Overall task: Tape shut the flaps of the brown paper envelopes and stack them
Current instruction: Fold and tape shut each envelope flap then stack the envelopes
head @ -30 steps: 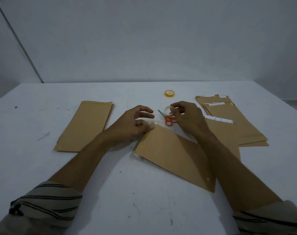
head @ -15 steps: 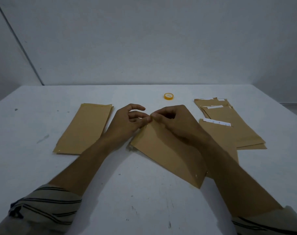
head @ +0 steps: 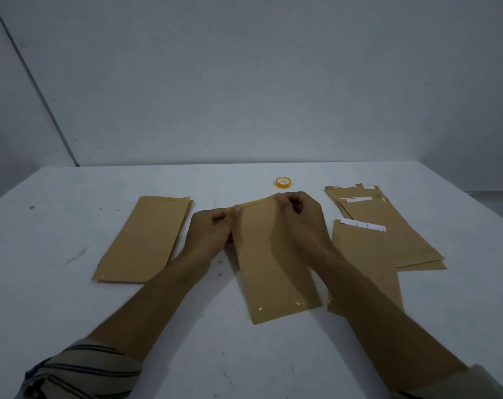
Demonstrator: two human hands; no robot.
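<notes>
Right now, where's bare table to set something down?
Bare white table left of the left stack of brown paper envelopes; also the far strip behind it, left of the small yellow tape roll. Crowded: middle brown envelope held by left hand and right hand, and the overlapping brown envelope pile at right.

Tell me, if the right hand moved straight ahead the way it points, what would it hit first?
Probably the yellow tape roll, just beyond the right hand, which pinches the top edge of the middle envelope. It might narrowly miss the roll leftward.
</notes>
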